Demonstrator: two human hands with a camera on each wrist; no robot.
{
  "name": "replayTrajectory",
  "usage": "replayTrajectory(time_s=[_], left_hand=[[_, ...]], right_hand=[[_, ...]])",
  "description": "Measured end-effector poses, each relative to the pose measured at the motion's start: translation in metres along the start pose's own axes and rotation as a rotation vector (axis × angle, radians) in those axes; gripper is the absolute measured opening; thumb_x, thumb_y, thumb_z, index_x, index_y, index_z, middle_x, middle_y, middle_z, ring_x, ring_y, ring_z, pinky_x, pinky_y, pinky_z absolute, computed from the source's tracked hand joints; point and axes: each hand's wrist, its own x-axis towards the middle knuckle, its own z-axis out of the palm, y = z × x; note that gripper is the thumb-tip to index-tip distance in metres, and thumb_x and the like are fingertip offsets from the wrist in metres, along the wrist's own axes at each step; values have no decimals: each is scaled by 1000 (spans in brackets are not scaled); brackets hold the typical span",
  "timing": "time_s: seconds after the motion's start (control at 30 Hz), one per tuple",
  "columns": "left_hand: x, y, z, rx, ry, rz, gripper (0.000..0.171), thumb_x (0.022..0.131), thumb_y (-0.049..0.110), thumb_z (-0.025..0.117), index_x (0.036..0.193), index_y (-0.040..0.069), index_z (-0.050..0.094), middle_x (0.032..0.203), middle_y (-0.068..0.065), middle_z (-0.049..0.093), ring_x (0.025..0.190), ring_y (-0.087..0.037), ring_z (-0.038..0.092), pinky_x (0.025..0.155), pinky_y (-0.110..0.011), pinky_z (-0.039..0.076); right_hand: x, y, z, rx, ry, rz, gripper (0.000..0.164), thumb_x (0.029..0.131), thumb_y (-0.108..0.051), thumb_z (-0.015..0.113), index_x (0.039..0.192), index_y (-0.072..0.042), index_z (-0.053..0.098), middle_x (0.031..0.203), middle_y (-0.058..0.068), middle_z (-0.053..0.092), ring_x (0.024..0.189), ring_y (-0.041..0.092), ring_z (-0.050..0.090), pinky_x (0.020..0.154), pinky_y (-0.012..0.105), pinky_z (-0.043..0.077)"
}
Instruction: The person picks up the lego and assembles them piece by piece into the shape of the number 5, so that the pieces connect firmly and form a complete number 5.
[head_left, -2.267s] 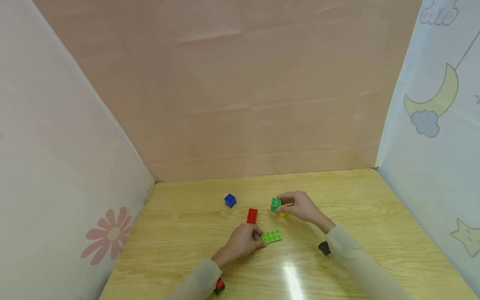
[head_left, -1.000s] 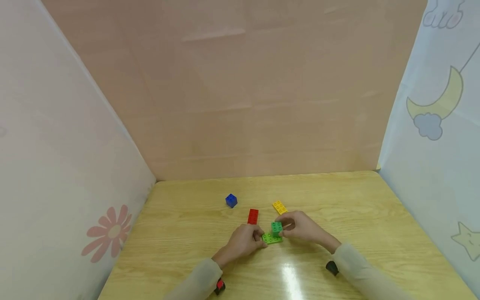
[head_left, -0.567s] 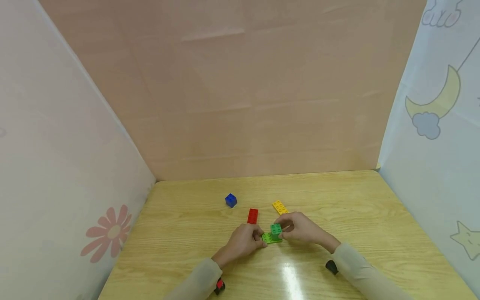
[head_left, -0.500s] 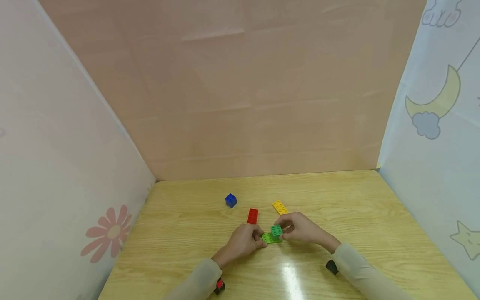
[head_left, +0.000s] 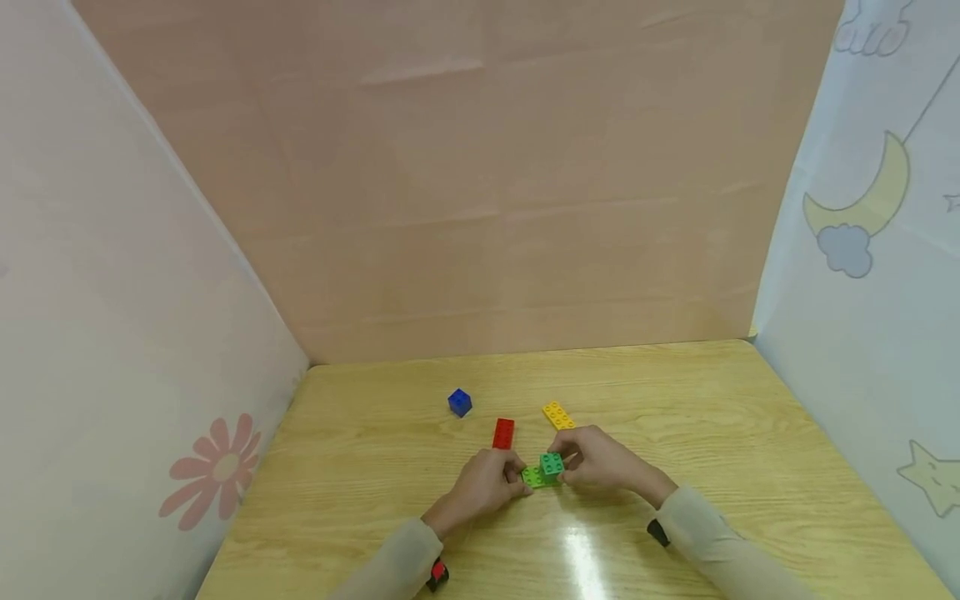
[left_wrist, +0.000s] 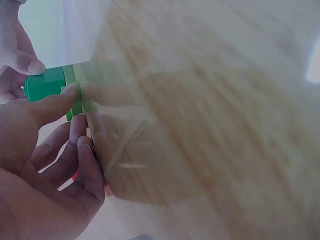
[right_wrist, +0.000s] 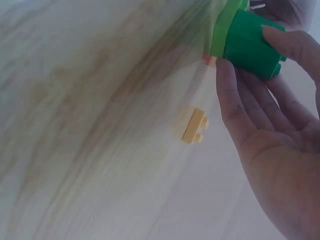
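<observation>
Right hand (head_left: 597, 457): thumb and fingers clamped on the green cube (head_left: 552, 464); left hand (head_left: 483, 485): pinching the left end of the plate (head_left: 532, 477), which lies on the table (head_left: 360, 467); cube upright over the plate's right end, apparently in contact; cannot tell if its studs are fully seated.

Risks, my judgement: if I press off-centre, cube could catch on one row of studs and sit tilted; if my left pinch slackens, plate could slide or its free end lift; if I let go before it seats, cube could come loose; a sweep of the right hand could knock the yellow brick (head_left: 558, 415), just beyond it; red brick (head_left: 503, 433) is similarly close to my left hand; blue cube (head_left: 460, 402) well apart, little concern.

Versus 2.3 s ago: green cube was then off the plate, beside the yellow brick; now over the plate; yellow brick, then mostly covered by my right hand, now largely visible; left hand's pinch looks unchanged.
</observation>
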Motion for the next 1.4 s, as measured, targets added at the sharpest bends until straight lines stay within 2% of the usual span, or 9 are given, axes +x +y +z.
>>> replayTrajectory(time_s=[0.4,0.77,1.03,1.17,1.4], left_hand=[[0,-3,1,5,-2,0,28,86,26,89,108,10,81,77,13,67,67,2,54,59,-17,46],[-1,-5,-4,-6,10,-5,27,86,25,89,107,11,81,77,12,67,67,2,54,59,-17,47],[2,0,-2,-3,-3,-15,29,85,26,89,108,10,80,79,11,69,67,1,55,60,-17,47],[3,1,-1,-22,-15,-26,28,85,25,90,107,11,79,79,10,68,67,1,55,60,-18,47],[2,0,-2,-33,-15,-22,28,84,23,91,106,10,80,79,9,70,67,2,56,60,-17,48]], right_hand=[[2,1,3,-5,19,24,23,86,-1,82,104,-9,72,105,6,80,98,25,78,82,29,65],[13,-4,2,-94,20,72,25,81,-4,88,97,-14,71,101,1,79,92,15,75,82,33,65],[11,-13,-4,-158,4,96,29,79,-4,90,96,-14,68,105,3,77,97,21,75,85,40,65],[10,-17,-3,-195,6,84,30,78,-1,89,93,-13,67,98,0,77,93,16,74,82,35,64],[11,-23,2,-257,31,78,32,74,8,84,89,-14,65,85,-5,71,77,7,61,70,24,55]])
